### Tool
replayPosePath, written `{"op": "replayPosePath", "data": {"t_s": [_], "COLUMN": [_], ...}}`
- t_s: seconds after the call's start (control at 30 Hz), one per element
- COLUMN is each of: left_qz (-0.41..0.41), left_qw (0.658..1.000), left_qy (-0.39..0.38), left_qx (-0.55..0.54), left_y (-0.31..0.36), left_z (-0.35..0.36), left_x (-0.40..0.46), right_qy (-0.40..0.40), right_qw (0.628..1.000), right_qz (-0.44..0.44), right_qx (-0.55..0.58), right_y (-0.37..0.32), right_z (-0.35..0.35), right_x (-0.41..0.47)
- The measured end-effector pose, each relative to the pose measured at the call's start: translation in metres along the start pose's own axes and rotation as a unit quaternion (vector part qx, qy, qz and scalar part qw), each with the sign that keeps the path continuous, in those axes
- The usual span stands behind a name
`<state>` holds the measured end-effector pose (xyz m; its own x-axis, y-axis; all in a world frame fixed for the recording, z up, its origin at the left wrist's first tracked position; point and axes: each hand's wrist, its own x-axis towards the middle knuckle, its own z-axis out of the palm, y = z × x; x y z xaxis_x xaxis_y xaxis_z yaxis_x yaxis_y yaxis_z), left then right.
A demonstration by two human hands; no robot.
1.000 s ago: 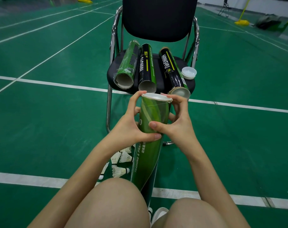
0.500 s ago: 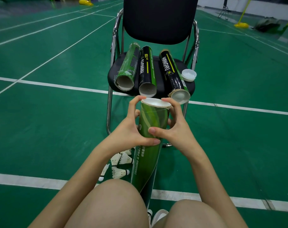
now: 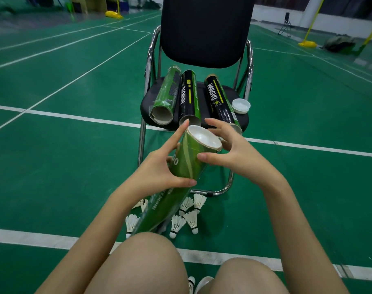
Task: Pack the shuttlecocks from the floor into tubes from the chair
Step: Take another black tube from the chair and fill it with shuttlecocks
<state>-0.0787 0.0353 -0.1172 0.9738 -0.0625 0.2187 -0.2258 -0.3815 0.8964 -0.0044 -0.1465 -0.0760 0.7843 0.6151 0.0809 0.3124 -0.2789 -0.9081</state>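
Tube (image 3: 187, 166) tilted rightward between hands (image 3: 202, 164)

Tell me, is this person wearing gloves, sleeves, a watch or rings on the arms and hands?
Nothing of the kind shows. The left hand and the right hand are bare, with no gloves and no rings on the fingers. Both forearms are uncovered as far as the picture reaches, with no sleeve, watch or band at either wrist. The fingernails are short and look unpainted.
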Motion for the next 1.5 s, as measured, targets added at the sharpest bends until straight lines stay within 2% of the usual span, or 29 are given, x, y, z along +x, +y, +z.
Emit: {"op": "replayPosePath", "data": {"t_s": [0.1, 0.17, 0.3, 0.5, 0.6, 0.73, 0.97, 1.17, 1.5], "left_qz": [0.011, 0.023, 0.065, 0.157, 0.175, 0.161, 0.127, 0.114, 0.055], "left_qw": [0.998, 0.995, 0.986, 0.95, 0.937, 0.93, 0.934, 0.928, 0.89], "left_qy": [-0.001, 0.008, 0.037, 0.118, 0.149, 0.186, 0.173, 0.101, 0.059], "left_qx": [0.055, 0.097, 0.151, 0.242, 0.263, 0.274, 0.287, 0.34, 0.449], "left_y": [0.011, 0.02, 0.041, 0.067, 0.07, 0.068, 0.031, -0.016, -0.067], "left_z": [-0.009, -0.014, -0.023, -0.038, -0.041, -0.042, -0.033, -0.023, -0.024], "left_x": [-0.004, -0.007, -0.01, 0.0, 0.008, 0.02, 0.052, 0.09, 0.143], "right_qy": [-0.061, -0.061, -0.013, 0.082, 0.141, 0.22, 0.285, 0.302, 0.313], "right_qw": [0.998, 0.997, 0.996, 0.979, 0.964, 0.94, 0.91, 0.906, 0.908], "right_qz": [0.01, -0.01, -0.084, -0.186, -0.223, -0.26, -0.28, -0.259, -0.239], "right_qx": [-0.015, -0.05, -0.04, 0.023, 0.031, -0.034, -0.113, -0.147, -0.143], "right_y": [-0.017, -0.025, -0.038, -0.059, -0.065, -0.063, -0.038, -0.002, 0.055], "right_z": [-0.007, -0.009, -0.01, -0.014, -0.017, -0.022, -0.03, -0.036, -0.038], "right_x": [-0.001, -0.002, -0.009, -0.025, -0.03, -0.031, -0.01, 0.013, 0.059]}}
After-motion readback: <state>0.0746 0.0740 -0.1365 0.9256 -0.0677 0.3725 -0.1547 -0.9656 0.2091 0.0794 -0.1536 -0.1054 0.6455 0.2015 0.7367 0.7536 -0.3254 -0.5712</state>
